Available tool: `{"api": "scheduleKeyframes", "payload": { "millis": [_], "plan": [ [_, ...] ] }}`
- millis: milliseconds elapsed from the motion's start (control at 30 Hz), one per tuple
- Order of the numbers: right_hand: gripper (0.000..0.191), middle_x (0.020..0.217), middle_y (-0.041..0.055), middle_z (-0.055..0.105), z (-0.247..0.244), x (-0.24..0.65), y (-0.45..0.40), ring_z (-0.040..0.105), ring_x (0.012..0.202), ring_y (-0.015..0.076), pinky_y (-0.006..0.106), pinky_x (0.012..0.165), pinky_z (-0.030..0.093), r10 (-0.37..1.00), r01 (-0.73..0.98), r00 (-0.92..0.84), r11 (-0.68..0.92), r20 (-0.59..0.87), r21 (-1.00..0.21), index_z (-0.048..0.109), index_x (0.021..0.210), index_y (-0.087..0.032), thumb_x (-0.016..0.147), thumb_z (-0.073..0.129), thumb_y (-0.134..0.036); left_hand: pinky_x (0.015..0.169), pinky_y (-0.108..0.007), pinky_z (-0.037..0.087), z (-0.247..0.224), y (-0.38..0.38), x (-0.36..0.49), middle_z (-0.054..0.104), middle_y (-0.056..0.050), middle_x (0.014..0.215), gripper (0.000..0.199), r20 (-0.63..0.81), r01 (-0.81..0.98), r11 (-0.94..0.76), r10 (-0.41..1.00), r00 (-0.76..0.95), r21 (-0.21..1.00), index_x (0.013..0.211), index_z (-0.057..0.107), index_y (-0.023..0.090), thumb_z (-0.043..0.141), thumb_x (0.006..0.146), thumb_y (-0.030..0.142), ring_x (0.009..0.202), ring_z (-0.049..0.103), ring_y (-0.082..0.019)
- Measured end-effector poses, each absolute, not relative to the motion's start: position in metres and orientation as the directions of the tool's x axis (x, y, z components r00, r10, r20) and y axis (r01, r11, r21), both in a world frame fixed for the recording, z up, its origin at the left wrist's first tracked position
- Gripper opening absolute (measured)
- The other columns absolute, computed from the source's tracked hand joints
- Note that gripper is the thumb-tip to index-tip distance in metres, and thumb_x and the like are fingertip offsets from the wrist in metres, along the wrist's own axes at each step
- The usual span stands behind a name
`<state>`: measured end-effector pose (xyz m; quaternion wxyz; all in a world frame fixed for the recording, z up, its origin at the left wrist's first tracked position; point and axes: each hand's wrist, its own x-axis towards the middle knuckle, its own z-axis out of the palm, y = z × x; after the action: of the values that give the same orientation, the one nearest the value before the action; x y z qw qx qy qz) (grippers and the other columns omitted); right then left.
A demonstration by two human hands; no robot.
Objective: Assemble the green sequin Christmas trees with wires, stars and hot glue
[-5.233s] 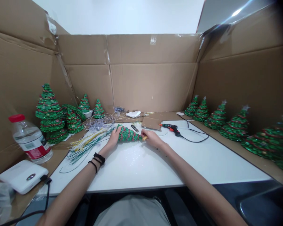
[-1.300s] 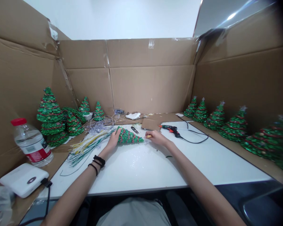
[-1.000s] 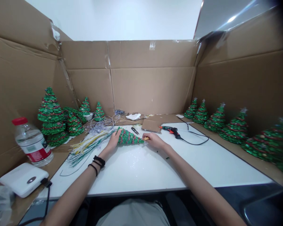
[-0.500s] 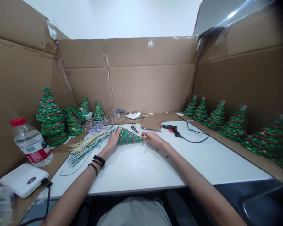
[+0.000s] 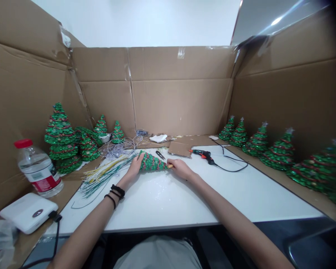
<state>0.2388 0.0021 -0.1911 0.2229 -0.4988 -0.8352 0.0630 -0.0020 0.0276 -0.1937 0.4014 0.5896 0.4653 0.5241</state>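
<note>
A small green decorative Christmas tree (image 5: 153,163) with red garland lies on its side above the white tabletop. My left hand (image 5: 134,166) grips its wide base end. At the narrow tip, my right hand (image 5: 180,168) is closed on a short yellow-tan stick-like piece (image 5: 170,166) that touches or nearly touches the tip; its exact kind is too small to tell. Just behind the tree lie small dark snips (image 5: 160,154). Left of my left hand spreads a bundle of green, yellow and white wires (image 5: 106,173).
A hot glue gun (image 5: 203,153) with a black cord lies right of a cardboard piece (image 5: 179,149). Several finished trees (image 5: 279,149) line the right side; others (image 5: 60,132) stand left. A water bottle (image 5: 39,170) and white box-like device (image 5: 29,212) are at left. Cardboard walls (image 5: 182,106) enclose the table.
My right hand has shifted slightly left with the tan piece, toward the tree's tip. The left hand keeps its hold on the tree. The view has moved slightly.
</note>
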Motion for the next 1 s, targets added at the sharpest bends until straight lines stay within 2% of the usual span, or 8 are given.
{"api": "scheduleKeyframes", "payload": {
  "millis": [167, 267, 433, 567, 733, 833, 933, 1000],
  "plan": [
    [0.016, 0.075, 0.0039, 0.064, -0.185, 0.254, 0.007, 0.054, 0.067, 0.0155, 0.022, 0.057, 0.027, 0.854, 0.774, -0.448, 0.519, 0.264, -0.364, 0.062, 0.082, -0.019, 0.084, 0.046, -0.019, 0.078, -0.03, 0.046, -0.194, 0.029, -0.002, 0.066, -0.006, 0.082, 0.049, 0.264, 0.14, -0.265, 0.964, 0.027, 0.954, 0.079, 0.062, 0.016, 0.051, 0.074, 0.063, 0.083, 0.059, -0.022],
    [0.019, 0.071, 0.0035, 0.062, -0.182, 0.268, 0.011, 0.051, 0.063, 0.0143, 0.021, 0.057, 0.028, 0.851, 0.758, -0.461, 0.524, 0.251, -0.388, 0.06, 0.077, -0.017, 0.087, 0.045, -0.025, 0.079, -0.032, 0.046, -0.195, 0.03, -0.001, 0.065, -0.005, 0.08, 0.049, 0.275, 0.145, -0.277, 0.961, 0.04, 0.95, 0.078, 0.061, 0.016, 0.051, 0.075, 0.063, 0.082, 0.059, -0.022],
    [0.016, 0.072, 0.0027, 0.062, -0.185, 0.262, 0.007, 0.051, 0.064, 0.0137, 0.021, 0.058, 0.028, 0.839, 0.745, -0.458, 0.543, 0.295, -0.388, 0.059, 0.077, -0.018, 0.082, 0.044, -0.014, 0.084, -0.034, 0.045, -0.196, 0.031, -0.001, 0.065, -0.006, 0.08, 0.049, 0.29, 0.15, -0.296, 0.955, 0.06, 0.943, 0.078, 0.061, 0.016, 0.049, 0.075, 0.064, 0.086, 0.059, -0.023],
    [0.018, 0.074, 0.0034, 0.062, -0.188, 0.247, 0.002, 0.052, 0.068, 0.0151, 0.022, 0.059, 0.027, 0.837, 0.769, -0.456, 0.541, 0.301, -0.339, 0.06, 0.081, -0.018, 0.078, 0.044, -0.01, 0.084, -0.035, 0.045, -0.196, 0.027, 0.0, 0.066, -0.007, 0.084, 0.049, 0.3, 0.162, -0.308, 0.951, 0.072, 0.938, 0.079, 0.062, 0.016, 0.047, 0.077, 0.063, 0.087, 0.059, -0.024],
    [0.017, 0.076, 0.0046, 0.063, -0.186, 0.254, 0.004, 0.053, 0.068, 0.0157, 0.022, 0.059, 0.029, 0.866, 0.789, -0.429, 0.498, 0.257, -0.36, 0.061, 0.082, -0.018, 0.086, 0.045, -0.023, 0.079, -0.034, 0.047, -0.19, 0.026, -0.001, 0.067, -0.007, 0.079, 0.048, 0.31, 0.185, -0.32, 0.947, 0.086, 0.929, 0.075, 0.062, 0.016, 0.049, 0.077, 0.063, 0.084, 0.061, -0.024],
    [0.023, 0.075, 0.0043, 0.063, -0.183, 0.267, 0.007, 0.054, 0.066, 0.0156, 0.023, 0.059, 0.031, 0.874, 0.767, -0.429, 0.486, 0.229, -0.419, 0.059, 0.08, -0.017, 0.089, 0.043, -0.03, 0.068, -0.033, 0.048, -0.179, 0.033, -0.019, 0.067, -0.008, 0.068, 0.057, 0.296, 0.205, -0.303, 0.953, 0.064, 0.931, 0.073, 0.062, 0.014, 0.04, 0.079, 0.067, 0.07, 0.062, -0.023],
    [0.023, 0.071, 0.0029, 0.061, -0.183, 0.273, 0.008, 0.053, 0.064, 0.0152, 0.023, 0.058, 0.031, 0.869, 0.75, -0.435, 0.495, 0.237, -0.438, 0.058, 0.076, -0.017, 0.088, 0.042, -0.029, 0.055, -0.029, 0.044, -0.169, 0.04, -0.047, 0.066, -0.009, 0.066, 0.06, 0.323, 0.299, -0.304, 0.946, -0.017, 0.905, 0.079, 0.061, 0.013, 0.03, 0.082, 0.063, 0.056, 0.058, -0.019],
    [0.021, 0.069, 0.002, 0.06, -0.185, 0.273, 0.009, 0.052, 0.063, 0.0148, 0.023, 0.058, 0.03, 0.863, 0.748, -0.435, 0.506, 0.258, -0.43, 0.057, 0.074, -0.017, 0.087, 0.042, -0.026, 0.054, -0.027, 0.042, -0.165, 0.043, -0.063, 0.067, -0.008, 0.071, 0.05, 0.353, 0.369, -0.319, 0.935, -0.026, 0.873, 0.082, 0.062, 0.014, 0.037, 0.08, 0.057, 0.058, 0.057, -0.017]
  ]
}}
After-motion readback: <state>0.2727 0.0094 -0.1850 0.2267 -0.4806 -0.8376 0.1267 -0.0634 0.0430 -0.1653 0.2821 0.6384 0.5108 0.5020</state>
